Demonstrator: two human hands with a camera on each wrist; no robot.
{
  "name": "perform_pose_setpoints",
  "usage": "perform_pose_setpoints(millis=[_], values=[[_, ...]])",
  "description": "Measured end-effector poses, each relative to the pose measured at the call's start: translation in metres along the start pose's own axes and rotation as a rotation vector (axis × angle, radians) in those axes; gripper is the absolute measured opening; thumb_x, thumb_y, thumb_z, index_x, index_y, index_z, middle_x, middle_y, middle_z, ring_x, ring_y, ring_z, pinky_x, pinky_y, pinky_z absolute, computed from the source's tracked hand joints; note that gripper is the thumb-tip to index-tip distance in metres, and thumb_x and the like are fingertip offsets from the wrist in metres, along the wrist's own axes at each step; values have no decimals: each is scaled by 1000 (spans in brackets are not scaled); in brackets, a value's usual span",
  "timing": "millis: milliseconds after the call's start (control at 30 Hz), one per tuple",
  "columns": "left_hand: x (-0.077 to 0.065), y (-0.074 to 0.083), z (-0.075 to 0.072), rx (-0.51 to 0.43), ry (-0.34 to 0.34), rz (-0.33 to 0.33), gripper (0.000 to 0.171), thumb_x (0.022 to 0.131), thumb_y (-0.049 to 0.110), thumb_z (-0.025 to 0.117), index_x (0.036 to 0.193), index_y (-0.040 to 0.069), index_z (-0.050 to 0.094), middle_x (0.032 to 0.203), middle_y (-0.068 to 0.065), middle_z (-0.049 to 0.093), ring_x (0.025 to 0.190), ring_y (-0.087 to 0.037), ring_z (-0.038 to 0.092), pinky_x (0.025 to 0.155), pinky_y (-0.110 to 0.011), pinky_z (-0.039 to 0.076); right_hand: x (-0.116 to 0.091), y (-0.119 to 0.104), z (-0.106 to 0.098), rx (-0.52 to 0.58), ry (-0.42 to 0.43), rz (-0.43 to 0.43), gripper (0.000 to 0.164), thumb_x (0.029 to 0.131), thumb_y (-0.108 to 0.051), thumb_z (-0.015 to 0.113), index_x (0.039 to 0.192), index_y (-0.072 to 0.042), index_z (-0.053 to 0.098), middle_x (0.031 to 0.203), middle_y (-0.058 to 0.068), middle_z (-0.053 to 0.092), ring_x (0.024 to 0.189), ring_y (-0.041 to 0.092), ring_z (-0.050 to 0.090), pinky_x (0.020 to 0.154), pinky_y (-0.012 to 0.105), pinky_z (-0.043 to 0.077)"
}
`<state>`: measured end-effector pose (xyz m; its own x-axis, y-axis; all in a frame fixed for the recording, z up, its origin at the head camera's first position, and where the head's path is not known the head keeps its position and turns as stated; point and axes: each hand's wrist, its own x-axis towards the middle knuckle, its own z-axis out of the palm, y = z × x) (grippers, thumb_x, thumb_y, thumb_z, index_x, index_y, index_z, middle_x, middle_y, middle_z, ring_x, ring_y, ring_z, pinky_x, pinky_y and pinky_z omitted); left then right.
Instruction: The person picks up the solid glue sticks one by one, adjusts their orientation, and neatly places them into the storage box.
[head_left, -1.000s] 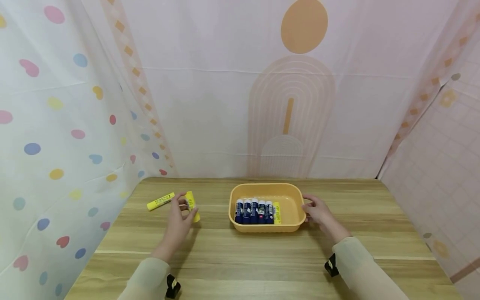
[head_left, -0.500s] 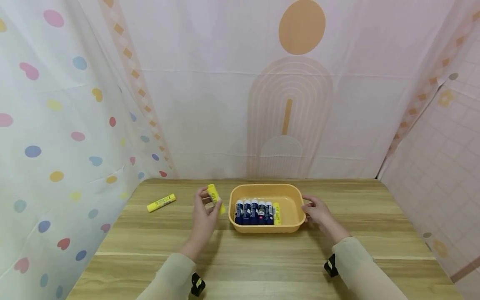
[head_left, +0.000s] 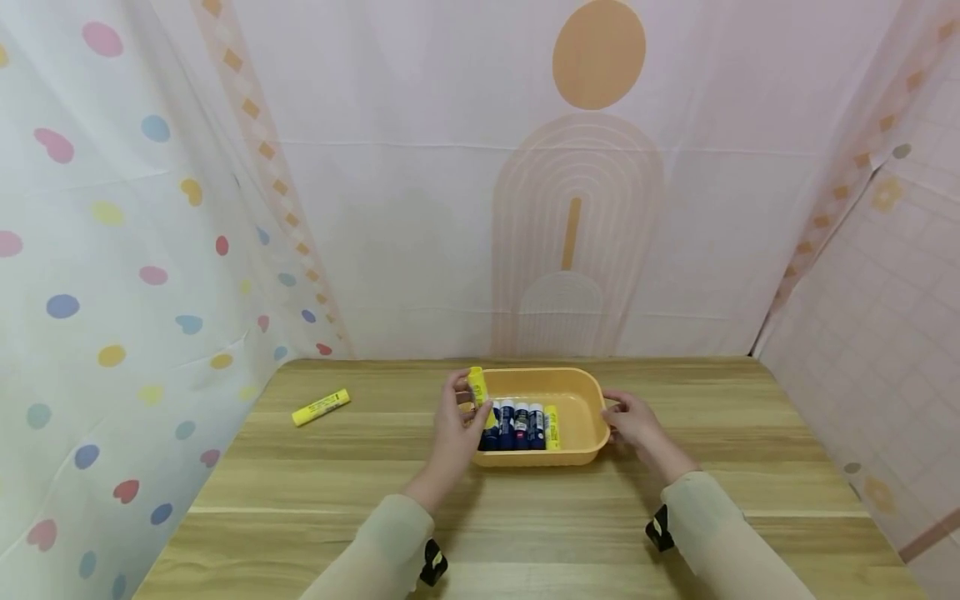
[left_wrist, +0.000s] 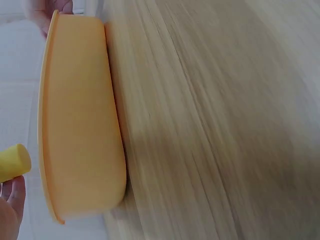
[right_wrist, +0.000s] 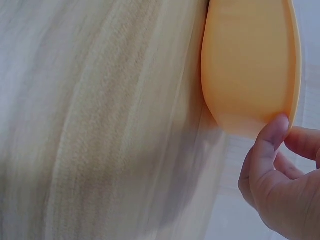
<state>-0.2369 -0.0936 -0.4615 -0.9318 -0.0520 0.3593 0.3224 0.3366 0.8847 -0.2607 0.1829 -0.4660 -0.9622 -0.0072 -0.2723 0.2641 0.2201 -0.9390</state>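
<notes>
My left hand (head_left: 453, 433) pinches a yellow glue stick (head_left: 477, 385) between thumb and fingers, tilted, above the left end of an orange plastic basket (head_left: 555, 459). In the left wrist view, one end of this glue stick (left_wrist: 14, 162) shows beyond the basket's rim. Inside the basket lie several dark blue glue sticks (head_left: 522, 427) with white caps, side by side; my left hand partly hides the leftmost. Beside them, to the right, lies one yellow glue stick (head_left: 552, 427). My right hand (head_left: 634, 423) grips the basket's right rim, thumb outside, as the right wrist view shows.
Another yellow glue stick (head_left: 321, 407) lies on the wooden table (head_left: 375, 483) at the left. Behind the table hangs a patterned cloth (head_left: 405, 250), and a dotted cloth (head_left: 150, 350) hangs along the left side.
My left hand has carried the yellow glue stick rightward from near the other loose one to over the basket's left end. My right hand keeps its grip on the rim.
</notes>
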Motion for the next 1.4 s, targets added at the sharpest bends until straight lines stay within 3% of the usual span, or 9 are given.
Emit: perform_pose_setpoints(millis=[233,400,633,800,1100,1267,1400], values=[[1,7,19,29,-46,37,56,87,4,66,134,11,37,111,-11,51,98,-23,57,74,-29,56,-1,-2,1,-6,6,-12,46,92,3,50,137,6,41,86,5,46,66,12,50,60,28,50],[-1,12,36,68,-37,80,54,85,2,67,130,7,38,108,-13,53,96,-25,59,72,-29,56,-2,-2,1,-11,4,-18,46,92,3,50,137,7,41,85,5,47,65,12,50,60,28,50],[-4,16,64,100,-93,37,53,87,6,66,129,12,35,109,-8,49,93,-17,54,72,-21,53,-1,-2,1,-11,6,-14,46,92,3,50,137,5,41,87,7,48,67,13,52,61,29,51],[-9,16,80,110,-152,48,50,88,7,65,128,12,36,109,-8,48,88,-14,51,67,-19,50,0,0,4,-5,-1,-11,46,93,3,50,138,5,41,89,7,49,67,14,52,61,29,51],[-14,18,101,233,-225,76,50,88,9,66,129,12,38,110,-6,49,96,-15,53,77,-23,50,0,0,5,-20,3,-2,46,93,1,50,138,3,42,91,9,50,69,14,54,62,28,51],[-10,22,112,314,-274,48,52,85,7,69,127,13,40,114,-8,52,98,-17,55,86,-32,50,1,0,3,-21,6,7,47,92,1,52,138,2,42,91,8,51,66,12,53,61,28,51],[-6,23,117,394,-297,21,54,81,7,73,124,14,41,109,-9,57,92,-18,57,83,-34,50,1,1,2,-18,5,6,47,92,1,52,138,2,42,90,7,51,64,12,52,60,28,51]])
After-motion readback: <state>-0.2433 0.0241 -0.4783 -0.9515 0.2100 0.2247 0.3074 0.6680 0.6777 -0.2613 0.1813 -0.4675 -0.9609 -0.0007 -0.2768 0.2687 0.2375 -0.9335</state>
